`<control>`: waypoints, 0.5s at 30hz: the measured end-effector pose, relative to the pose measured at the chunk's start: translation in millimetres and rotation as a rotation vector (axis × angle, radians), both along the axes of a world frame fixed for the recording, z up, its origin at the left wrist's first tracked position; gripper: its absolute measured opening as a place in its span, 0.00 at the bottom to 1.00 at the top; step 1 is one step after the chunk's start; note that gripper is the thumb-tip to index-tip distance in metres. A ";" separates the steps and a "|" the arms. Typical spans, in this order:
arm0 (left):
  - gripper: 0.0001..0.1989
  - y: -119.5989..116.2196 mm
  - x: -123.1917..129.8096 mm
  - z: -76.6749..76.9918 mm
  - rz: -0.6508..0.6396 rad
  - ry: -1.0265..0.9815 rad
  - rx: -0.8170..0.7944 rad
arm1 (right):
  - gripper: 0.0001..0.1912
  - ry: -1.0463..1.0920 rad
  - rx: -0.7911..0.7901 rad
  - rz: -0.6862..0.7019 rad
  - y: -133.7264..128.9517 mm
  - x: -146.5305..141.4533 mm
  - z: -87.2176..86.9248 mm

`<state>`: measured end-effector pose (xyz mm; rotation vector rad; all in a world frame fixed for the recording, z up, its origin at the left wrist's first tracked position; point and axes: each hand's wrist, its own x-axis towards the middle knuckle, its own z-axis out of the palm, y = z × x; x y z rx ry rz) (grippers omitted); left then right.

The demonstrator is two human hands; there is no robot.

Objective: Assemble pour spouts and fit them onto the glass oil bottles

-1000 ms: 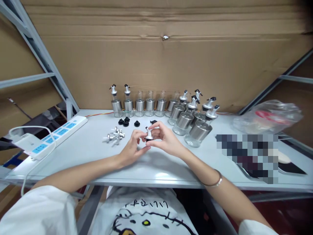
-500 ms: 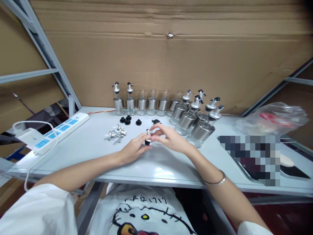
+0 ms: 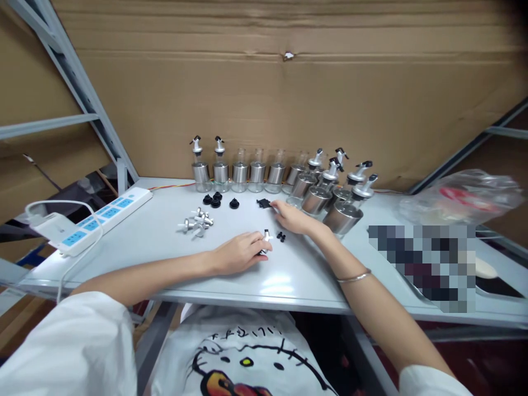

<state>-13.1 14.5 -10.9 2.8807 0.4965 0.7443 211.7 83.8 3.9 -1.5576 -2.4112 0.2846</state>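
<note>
My left hand (image 3: 240,253) is closed around a silver pourer top (image 3: 267,235) just above the table, its spout sticking up past the fingers. Farther back, my right hand (image 3: 291,216) has its fingertips at the edge of a small pile of black parts (image 3: 263,203); whether they pinch one is too small to tell. Several tiny black pieces (image 3: 281,237) lie between the hands. To the left are several silver pourer tops (image 3: 197,223) in a heap and several black stoppers (image 3: 215,200), with one more stopper (image 3: 234,203) apart from them.
Glass bottles with steel bands (image 3: 257,171) line the back of the table, some with pourers. More capped bottles (image 3: 343,217) crowd beside my right forearm. A white power strip (image 3: 103,220) lies left; a plastic bag (image 3: 462,198) and a blurred-out object (image 3: 424,267) are at right.
My right hand has left the pourer top and moved back and right to the black parts. My left hand, still holding the pourer top, has shifted slightly right. The tiny black pieces now show.
</note>
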 end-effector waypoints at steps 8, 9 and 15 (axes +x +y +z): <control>0.16 6.3 -12.3 3.3 0.012 0.041 0.024 | 0.15 0.016 0.013 0.060 -17.4 -1.0 10.3; 0.16 7.9 -14.0 3.5 0.025 0.046 0.010 | 0.15 0.021 0.005 0.086 -21.3 -3.2 13.5; 0.15 12.4 -14.3 5.5 0.105 0.051 -0.073 | 0.15 0.002 -0.027 0.197 -39.7 -21.6 24.1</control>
